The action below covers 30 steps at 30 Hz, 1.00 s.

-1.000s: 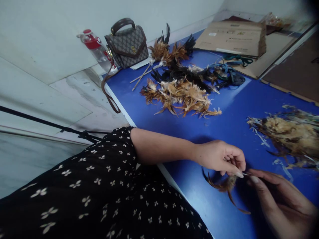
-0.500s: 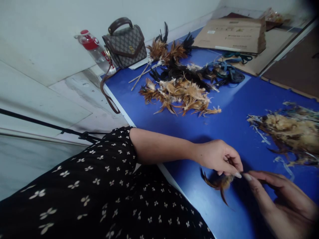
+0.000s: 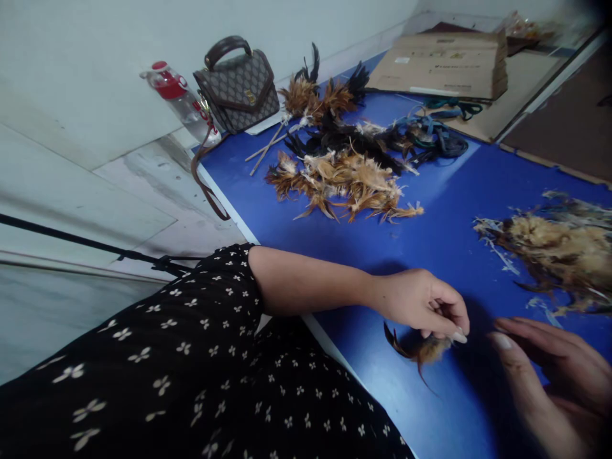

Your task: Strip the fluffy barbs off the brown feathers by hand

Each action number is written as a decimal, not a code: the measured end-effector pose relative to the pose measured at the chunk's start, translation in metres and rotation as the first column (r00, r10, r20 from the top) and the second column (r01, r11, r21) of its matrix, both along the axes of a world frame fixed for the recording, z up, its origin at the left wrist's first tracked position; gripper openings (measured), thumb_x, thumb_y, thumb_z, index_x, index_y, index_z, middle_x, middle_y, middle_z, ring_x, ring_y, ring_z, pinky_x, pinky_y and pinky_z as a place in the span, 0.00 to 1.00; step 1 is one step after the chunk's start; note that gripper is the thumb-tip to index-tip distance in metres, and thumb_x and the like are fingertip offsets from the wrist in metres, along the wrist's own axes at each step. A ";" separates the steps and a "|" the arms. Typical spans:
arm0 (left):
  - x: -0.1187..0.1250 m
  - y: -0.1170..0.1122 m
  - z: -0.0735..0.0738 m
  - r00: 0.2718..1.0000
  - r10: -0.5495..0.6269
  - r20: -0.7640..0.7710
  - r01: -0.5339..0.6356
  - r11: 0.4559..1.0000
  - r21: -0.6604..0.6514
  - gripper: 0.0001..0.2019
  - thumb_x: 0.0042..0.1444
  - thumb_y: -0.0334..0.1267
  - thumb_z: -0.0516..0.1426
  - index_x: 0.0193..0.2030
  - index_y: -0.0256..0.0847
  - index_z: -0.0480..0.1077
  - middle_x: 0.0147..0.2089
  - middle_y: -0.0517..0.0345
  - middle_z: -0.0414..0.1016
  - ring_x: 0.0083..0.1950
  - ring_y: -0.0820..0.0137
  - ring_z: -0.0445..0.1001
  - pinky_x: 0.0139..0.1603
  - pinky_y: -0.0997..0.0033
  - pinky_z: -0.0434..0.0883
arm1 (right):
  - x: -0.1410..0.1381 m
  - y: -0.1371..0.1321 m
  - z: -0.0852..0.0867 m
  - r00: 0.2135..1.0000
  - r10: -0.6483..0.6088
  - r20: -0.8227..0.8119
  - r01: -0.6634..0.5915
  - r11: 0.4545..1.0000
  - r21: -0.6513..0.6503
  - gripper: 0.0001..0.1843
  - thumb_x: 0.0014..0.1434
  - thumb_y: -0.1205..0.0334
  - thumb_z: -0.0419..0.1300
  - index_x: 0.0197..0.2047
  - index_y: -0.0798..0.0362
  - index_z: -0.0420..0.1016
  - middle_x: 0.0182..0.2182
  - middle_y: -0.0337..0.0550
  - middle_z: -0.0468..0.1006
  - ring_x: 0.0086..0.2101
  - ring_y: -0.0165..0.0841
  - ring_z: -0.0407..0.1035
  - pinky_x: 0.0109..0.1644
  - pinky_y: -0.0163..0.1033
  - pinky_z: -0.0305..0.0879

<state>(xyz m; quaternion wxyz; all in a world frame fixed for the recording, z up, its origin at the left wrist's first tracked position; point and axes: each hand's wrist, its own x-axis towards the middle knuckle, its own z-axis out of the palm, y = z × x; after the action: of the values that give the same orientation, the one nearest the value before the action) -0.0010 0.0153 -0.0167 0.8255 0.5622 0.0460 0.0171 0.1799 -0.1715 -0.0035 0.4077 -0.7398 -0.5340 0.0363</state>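
Between the thumb and fingers of my left hand (image 3: pixel 428 309) is a small bunch of brown and dark feathers (image 3: pixel 428 350), its tips hanging left and down over the blue tabletop. The pinched end is hidden by my fingers. My right hand (image 3: pixel 554 376) is at the lower right, a short gap from the left fingertips. Its thumb and forefinger are slightly apart, and I see nothing between them. Beyond it lies a loose pile of tan feathers and pale strips (image 3: pixel 564 252).
Golden-brown feather bunches (image 3: pixel 354 182) and black feathers (image 3: pixel 354 140) lie farther back, near thin sticks (image 3: pixel 265 150) and blue ribbon-like strips (image 3: pixel 435 137). A handbag (image 3: pixel 239 89), a bottle (image 3: pixel 179 102) and flattened cardboard (image 3: pixel 440 64) are along the wall.
My right hand has drawn away to the right from the left fingertips, and its thumb and forefinger have parted slightly. The left hand still holds the feathers, almost unmoved.
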 end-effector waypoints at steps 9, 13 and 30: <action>-0.002 -0.002 0.006 1.000 0.001 0.028 0.000 0.999 -0.048 0.20 0.44 0.40 0.80 0.38 0.39 0.78 0.32 0.63 0.80 0.33 0.74 0.77 0.36 0.70 0.78 | -0.013 -0.007 0.006 0.982 0.154 -0.108 -0.164 0.982 -0.096 0.15 0.64 0.44 0.70 0.51 0.39 0.87 0.48 0.39 0.86 0.46 0.39 0.81 0.54 0.42 0.77; -0.003 0.000 0.008 1.000 -0.024 0.015 0.024 0.999 -0.049 0.20 0.43 0.39 0.80 0.38 0.40 0.78 0.31 0.63 0.80 0.32 0.74 0.77 0.36 0.70 0.78 | -0.011 -0.006 0.003 0.978 0.170 -0.120 -0.182 0.979 -0.094 0.15 0.63 0.45 0.71 0.50 0.40 0.86 0.48 0.39 0.86 0.45 0.38 0.81 0.54 0.40 0.77; -0.002 0.001 0.008 0.998 -0.055 0.001 0.055 0.992 -0.110 0.17 0.42 0.35 0.79 0.36 0.40 0.80 0.31 0.60 0.81 0.32 0.73 0.79 0.37 0.72 0.81 | -0.003 -0.010 0.002 0.983 0.109 -0.151 -0.129 0.983 -0.130 0.16 0.61 0.42 0.72 0.48 0.40 0.87 0.45 0.38 0.86 0.41 0.35 0.81 0.47 0.33 0.79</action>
<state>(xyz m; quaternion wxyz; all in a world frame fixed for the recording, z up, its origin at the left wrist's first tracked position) -0.0026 0.0162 -0.0085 0.8553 0.5170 0.0319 -0.0088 0.1767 -0.1814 -0.0019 0.3895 -0.7287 -0.5428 0.1508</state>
